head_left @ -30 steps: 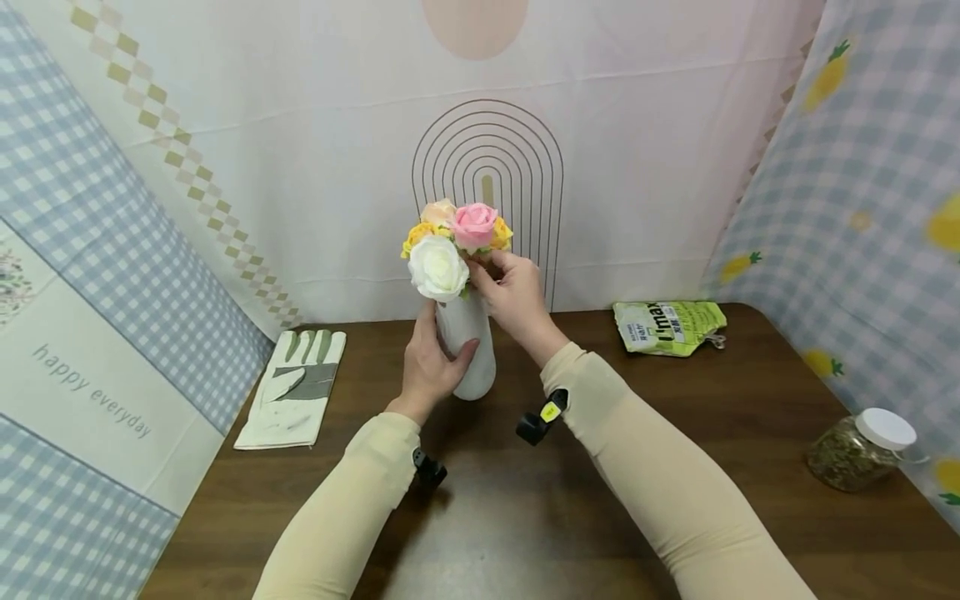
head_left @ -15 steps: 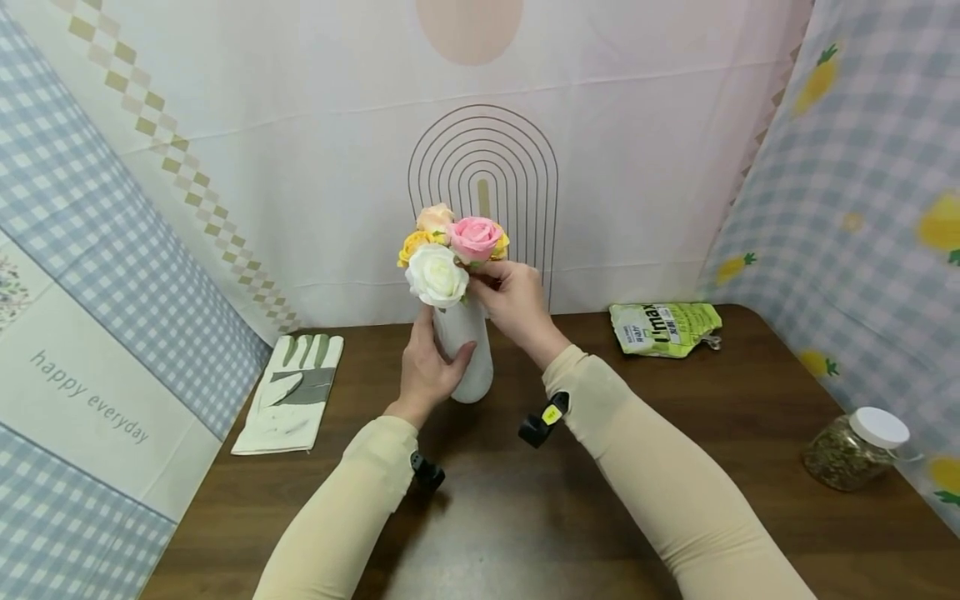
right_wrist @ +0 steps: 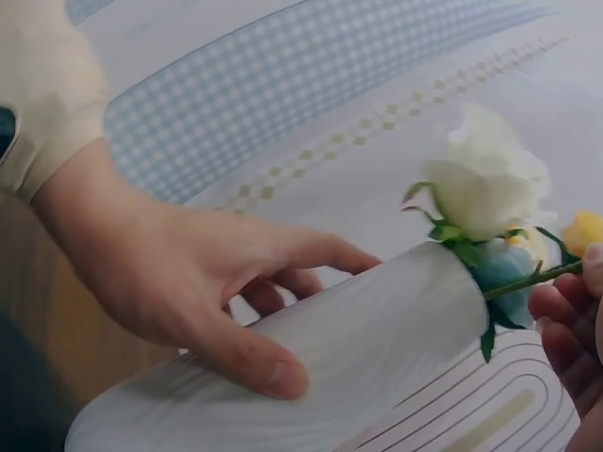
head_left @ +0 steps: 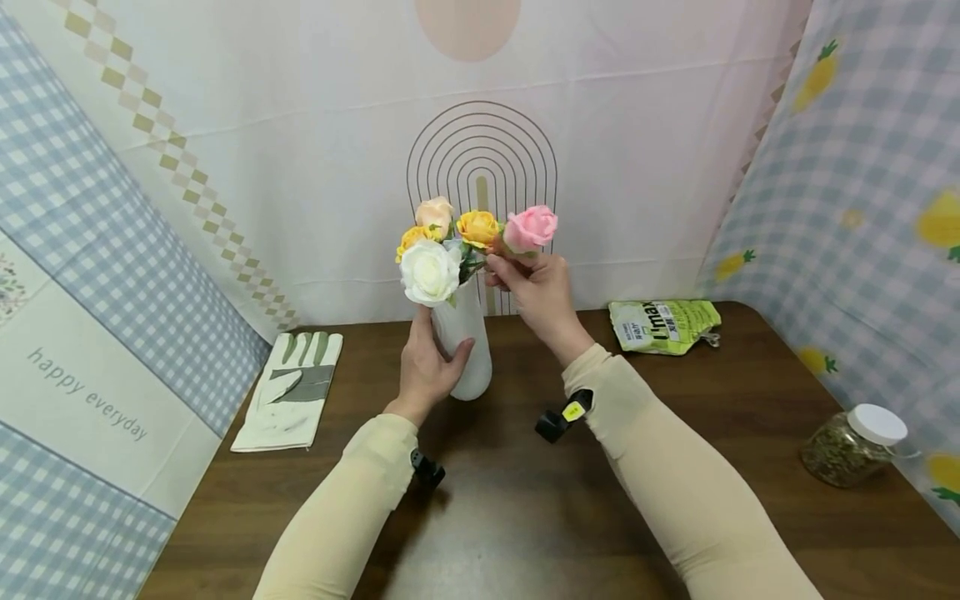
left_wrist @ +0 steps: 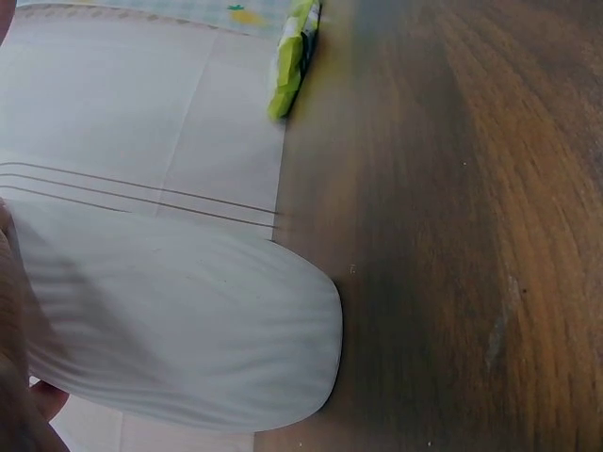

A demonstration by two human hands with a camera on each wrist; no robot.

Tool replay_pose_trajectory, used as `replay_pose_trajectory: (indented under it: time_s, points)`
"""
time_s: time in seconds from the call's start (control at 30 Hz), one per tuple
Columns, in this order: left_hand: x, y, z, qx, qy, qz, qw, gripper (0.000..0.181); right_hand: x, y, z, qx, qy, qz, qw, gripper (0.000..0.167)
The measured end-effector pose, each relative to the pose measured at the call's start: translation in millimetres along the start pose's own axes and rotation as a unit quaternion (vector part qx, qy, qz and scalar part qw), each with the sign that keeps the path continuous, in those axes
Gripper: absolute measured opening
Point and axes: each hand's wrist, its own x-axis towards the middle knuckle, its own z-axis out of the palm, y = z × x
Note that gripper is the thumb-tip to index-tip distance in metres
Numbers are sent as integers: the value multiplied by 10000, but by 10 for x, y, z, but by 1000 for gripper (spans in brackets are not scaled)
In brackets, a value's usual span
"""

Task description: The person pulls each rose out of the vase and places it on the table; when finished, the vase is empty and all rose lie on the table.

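A white vase (head_left: pixel 467 354) stands on the table, its ribbed side showing in the left wrist view. My left hand (head_left: pixel 429 367) grips it from the left, thumb across the front. My right hand (head_left: pixel 543 292) pinches the green stem (right_wrist: pixel 528 281) of a pink rose (head_left: pixel 531 228), right of the vase mouth; the stem's lower end is still inside the mouth. In the vase are a white rose (head_left: pixel 430 272), a peach rose (head_left: pixel 435 214), yellow flowers (head_left: pixel 478 227) and a bluish flower (right_wrist: pixel 511 284) partly hidden by leaves.
A white and grey work glove (head_left: pixel 291 392) lies on the table at left. At the back right lies a green and white packet (head_left: pixel 660 327). A clear jar (head_left: pixel 847 450) with a white lid sits at the right edge. Patterned cloth hangs behind and on both sides.
My right hand has drawn the pink rose away to the right and slightly up from the bunch, uncovering a yellow flower. My left hand stays on the vase.
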Motion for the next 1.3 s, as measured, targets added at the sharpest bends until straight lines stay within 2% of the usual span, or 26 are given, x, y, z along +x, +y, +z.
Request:
replay_pose_trajectory:
  time_s: [0.37,0.5,0.7,0.83,0.97,1.13,1.2,1.3]
  points:
    - [8,3,-3,-172,37,38,9998,93,-92,-152,-359,283,508,289,9979,25]
    - [23,23,15,-91,-20,186,9998,91,-145,-149,-449,514,721,407,9952,24]
    - [54,18,22,23,30,373,9993,90,-127,-192,-549,1055,1158,-17,9877,19]
    - [31,-3,5,51,47,339,9994,91,-118,-228,-629,1214,1262,8,9845,21]
    - [22,8,1,113,-16,307,9995,92,-130,-262,-773,1679,1510,104,9741,24]
    - [10,21,7,148,54,277,9995,93,-181,-309,-1043,2379,1755,184,9551,26]
    - [5,26,12,155,59,261,9995,93,-213,-316,-1174,2662,1902,208,9447,27]
    - [-7,19,18,178,75,242,9995,92,-282,-287,-1355,2885,2121,245,9334,29]
